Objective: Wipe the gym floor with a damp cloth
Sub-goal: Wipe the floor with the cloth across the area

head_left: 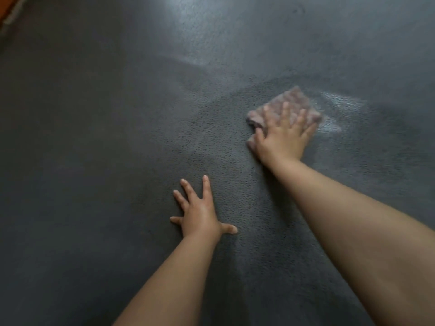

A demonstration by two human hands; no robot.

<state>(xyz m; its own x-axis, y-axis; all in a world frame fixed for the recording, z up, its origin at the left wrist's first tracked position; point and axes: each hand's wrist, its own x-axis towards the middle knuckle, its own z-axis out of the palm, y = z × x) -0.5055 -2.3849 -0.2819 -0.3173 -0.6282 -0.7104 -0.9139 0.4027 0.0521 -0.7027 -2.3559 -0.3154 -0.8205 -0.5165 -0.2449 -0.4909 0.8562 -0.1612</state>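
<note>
The dark grey textured gym floor fills the view. A folded pinkish-grey cloth lies on it at the right of centre, blurred by motion. My right hand presses flat on the cloth with fingers spread and straight. My left hand rests flat on the bare floor nearer to me, fingers spread, holding nothing. Wet shiny streaks show on the floor just right of the cloth.
A bright light reflection lies on the floor at the top centre. An orange and pale edge shows at the far top left corner.
</note>
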